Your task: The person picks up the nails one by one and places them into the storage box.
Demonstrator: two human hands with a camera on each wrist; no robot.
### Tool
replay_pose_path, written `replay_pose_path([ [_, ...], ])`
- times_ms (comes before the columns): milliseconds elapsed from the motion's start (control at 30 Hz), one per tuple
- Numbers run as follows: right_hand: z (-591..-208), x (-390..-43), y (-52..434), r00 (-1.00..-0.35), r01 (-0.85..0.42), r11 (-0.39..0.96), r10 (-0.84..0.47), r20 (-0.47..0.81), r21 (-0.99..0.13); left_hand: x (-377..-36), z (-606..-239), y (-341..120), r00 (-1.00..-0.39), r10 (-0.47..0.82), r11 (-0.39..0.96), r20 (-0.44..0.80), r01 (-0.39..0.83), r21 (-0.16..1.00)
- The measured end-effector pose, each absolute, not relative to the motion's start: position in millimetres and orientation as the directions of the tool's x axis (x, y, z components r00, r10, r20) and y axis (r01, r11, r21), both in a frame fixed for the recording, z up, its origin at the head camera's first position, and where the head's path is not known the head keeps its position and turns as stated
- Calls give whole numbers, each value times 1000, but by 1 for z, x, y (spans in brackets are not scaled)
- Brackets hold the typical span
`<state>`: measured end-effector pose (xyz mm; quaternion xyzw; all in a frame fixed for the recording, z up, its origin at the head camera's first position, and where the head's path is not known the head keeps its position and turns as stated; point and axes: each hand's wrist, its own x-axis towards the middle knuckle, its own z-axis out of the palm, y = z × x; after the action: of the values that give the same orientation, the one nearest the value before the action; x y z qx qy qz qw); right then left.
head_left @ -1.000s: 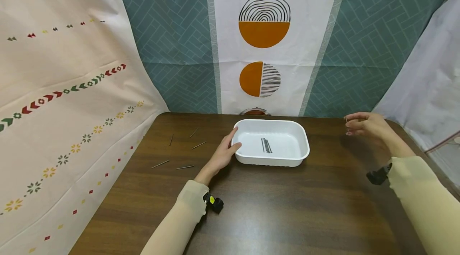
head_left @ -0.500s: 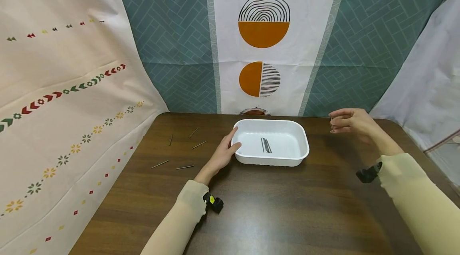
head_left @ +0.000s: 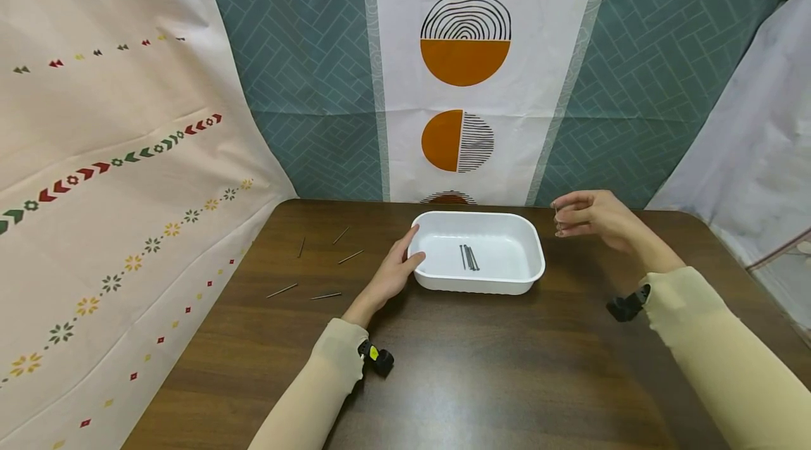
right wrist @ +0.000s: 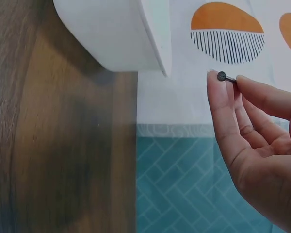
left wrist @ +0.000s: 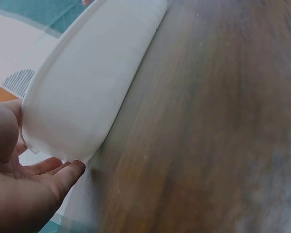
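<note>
A white rectangular tray (head_left: 479, 285) stands on the brown table, with several grey nails (head_left: 469, 258) lying side by side on its floor. My left hand (head_left: 394, 268) grips the tray's left end; in the left wrist view its thumb is at the rim and its fingers lie along the outer wall. To the right of the tray, my right hand (head_left: 595, 216) is raised above the table. It pinches a single nail (right wrist: 222, 76) between thumb and fingertips, the round dark head showing in the right wrist view.
Several loose nails, one of them a slanted nail (head_left: 281, 290), lie scattered on the table (head_left: 481, 365) to the left of the tray. A patterned cloth (head_left: 304, 84) hangs behind the table's back edge, and a cream cloth (head_left: 127, 175) hangs along the left.
My right hand has moved left toward the tray with the nail still pinched. The left hand, the tray and the loose nails have stayed in place.
</note>
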<state>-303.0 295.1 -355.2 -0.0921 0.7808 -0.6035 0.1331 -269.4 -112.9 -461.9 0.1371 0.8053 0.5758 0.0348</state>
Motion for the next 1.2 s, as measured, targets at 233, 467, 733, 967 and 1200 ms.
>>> replay_pose_path([
  [233,-354,-304,275,-944,9,277,-314,-100,-961,-270,-462,-112,-961,258,305,99,178,936],
  [467,-354,-305,254,-942,35,285,-310,-126,-958,-269,-461,-111,-960,261,308,99,180,934],
  [733,-359,-308,235,-937,36,276,-325,-129,-960,-268,-460,-112,-962,254,309,100,179,934],
  [967,-367,-310,218,-936,58,266,-321,-145,-962,-268,-460,-112,-963,252,311,96,175,934],
  [1200,-373,-314,203,-925,94,253,-335,-178,-963,-268,-461,-111,-963,253,306,94,172,936],
])
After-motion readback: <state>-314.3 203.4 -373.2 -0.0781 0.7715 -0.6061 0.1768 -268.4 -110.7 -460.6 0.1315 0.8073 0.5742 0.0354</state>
